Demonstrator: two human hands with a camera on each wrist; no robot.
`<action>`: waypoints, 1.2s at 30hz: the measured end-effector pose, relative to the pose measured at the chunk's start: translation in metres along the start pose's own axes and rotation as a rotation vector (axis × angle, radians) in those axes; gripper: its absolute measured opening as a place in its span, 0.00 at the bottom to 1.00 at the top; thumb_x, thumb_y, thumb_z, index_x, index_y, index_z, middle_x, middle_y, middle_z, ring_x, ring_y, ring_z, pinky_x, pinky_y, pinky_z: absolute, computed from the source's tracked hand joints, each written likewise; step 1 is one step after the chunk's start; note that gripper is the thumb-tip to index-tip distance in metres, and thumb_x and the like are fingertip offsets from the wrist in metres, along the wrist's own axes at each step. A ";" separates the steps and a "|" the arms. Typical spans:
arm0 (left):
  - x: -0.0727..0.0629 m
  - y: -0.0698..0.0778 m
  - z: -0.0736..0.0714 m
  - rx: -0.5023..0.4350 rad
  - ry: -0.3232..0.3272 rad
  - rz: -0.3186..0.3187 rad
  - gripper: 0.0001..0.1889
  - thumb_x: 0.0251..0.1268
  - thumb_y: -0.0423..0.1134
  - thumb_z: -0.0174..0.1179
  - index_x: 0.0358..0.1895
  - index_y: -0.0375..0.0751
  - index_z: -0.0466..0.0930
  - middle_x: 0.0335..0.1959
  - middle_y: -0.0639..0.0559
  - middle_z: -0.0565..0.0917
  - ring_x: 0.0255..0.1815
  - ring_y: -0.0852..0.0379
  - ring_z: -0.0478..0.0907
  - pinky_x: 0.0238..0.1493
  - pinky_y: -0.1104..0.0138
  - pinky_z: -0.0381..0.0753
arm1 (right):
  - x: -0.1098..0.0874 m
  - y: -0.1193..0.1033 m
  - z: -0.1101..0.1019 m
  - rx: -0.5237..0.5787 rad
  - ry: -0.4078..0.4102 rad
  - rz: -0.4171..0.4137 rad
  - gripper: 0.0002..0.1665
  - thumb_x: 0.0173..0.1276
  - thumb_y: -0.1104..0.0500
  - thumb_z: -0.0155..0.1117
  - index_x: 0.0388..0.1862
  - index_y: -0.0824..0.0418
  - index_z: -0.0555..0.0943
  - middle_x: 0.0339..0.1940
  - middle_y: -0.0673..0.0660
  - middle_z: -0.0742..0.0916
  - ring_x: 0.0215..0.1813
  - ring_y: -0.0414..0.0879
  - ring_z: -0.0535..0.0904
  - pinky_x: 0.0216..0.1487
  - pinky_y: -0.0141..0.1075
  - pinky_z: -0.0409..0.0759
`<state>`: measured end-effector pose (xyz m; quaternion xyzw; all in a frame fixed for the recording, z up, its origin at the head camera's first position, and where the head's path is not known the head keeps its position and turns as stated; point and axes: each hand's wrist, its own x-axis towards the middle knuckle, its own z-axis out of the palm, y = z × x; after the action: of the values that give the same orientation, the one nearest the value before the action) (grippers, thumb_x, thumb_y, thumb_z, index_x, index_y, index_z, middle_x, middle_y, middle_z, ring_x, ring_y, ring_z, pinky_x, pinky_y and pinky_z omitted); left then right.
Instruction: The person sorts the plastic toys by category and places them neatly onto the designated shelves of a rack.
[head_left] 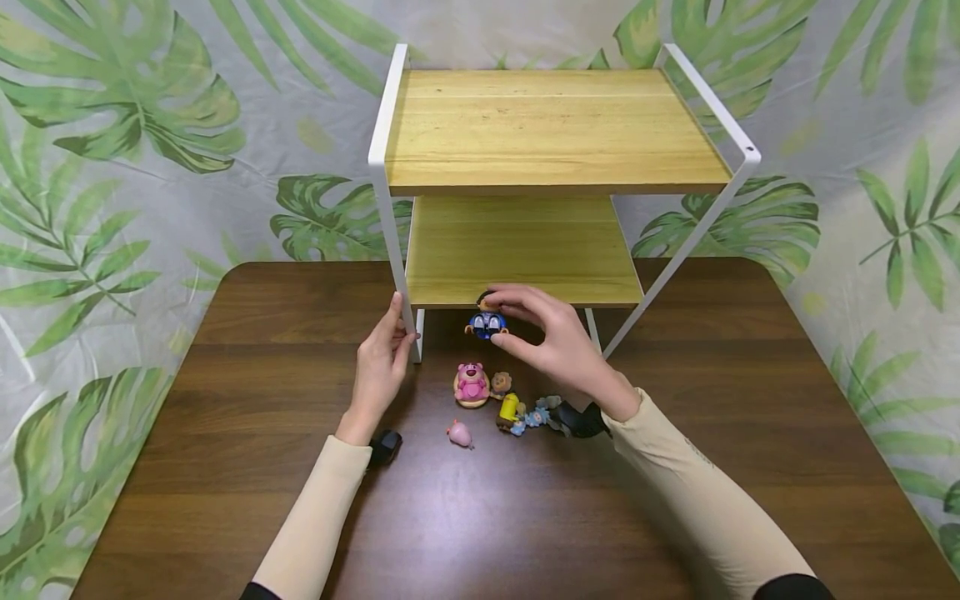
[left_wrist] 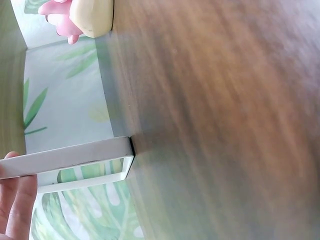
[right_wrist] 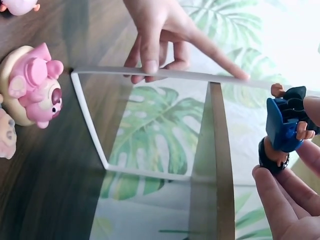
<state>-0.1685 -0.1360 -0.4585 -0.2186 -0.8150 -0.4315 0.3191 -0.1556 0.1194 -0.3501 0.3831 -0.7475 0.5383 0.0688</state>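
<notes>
My right hand [head_left: 558,337] pinches a small toy figurine [head_left: 487,325] between thumb and fingers, just in front of the lower shelf's front edge. The figurine [right_wrist: 284,122] has a blue body and a dark head, and in the right wrist view its head points downward. At the left, my left hand [head_left: 377,367] grips the white front leg [head_left: 392,229] of a two-tier shelf rack. In the right wrist view the left thumb lies on one side of that leg, with fingers behind and the index finger stretched along it.
Wooden boards form the rack's upper shelf [head_left: 555,125] and lower shelf [head_left: 517,250]. Below it on the brown table [head_left: 225,467] stand a pink bear figurine [head_left: 471,387], a brownish figure [head_left: 501,383], a yellow one [head_left: 508,408], a light-blue one [head_left: 537,417] and a small pink one [head_left: 460,433].
</notes>
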 end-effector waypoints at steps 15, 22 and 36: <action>0.000 0.000 0.001 0.014 -0.006 -0.003 0.56 0.56 0.18 0.61 0.74 0.78 0.44 0.37 0.38 0.77 0.33 0.46 0.80 0.35 0.57 0.83 | 0.023 -0.013 0.007 -0.010 -0.003 0.033 0.21 0.60 0.75 0.65 0.54 0.76 0.76 0.57 0.69 0.78 0.55 0.58 0.77 0.59 0.44 0.74; -0.001 -0.002 0.001 0.009 -0.003 -0.003 0.56 0.56 0.17 0.61 0.74 0.77 0.44 0.37 0.38 0.77 0.33 0.46 0.80 0.35 0.58 0.84 | 0.032 0.017 0.011 -0.004 -0.029 0.059 0.22 0.64 0.67 0.66 0.57 0.69 0.77 0.58 0.60 0.79 0.57 0.50 0.77 0.60 0.35 0.73; 0.000 -0.001 0.001 0.003 0.000 -0.007 0.56 0.57 0.17 0.61 0.74 0.78 0.44 0.37 0.38 0.77 0.33 0.46 0.80 0.35 0.57 0.83 | 0.062 0.019 0.020 -0.013 -0.065 0.116 0.23 0.64 0.67 0.66 0.58 0.72 0.76 0.57 0.64 0.80 0.58 0.51 0.77 0.60 0.32 0.72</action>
<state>-0.1693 -0.1356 -0.4591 -0.2151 -0.8166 -0.4312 0.3178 -0.2051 0.0740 -0.3411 0.3558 -0.7739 0.5237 0.0159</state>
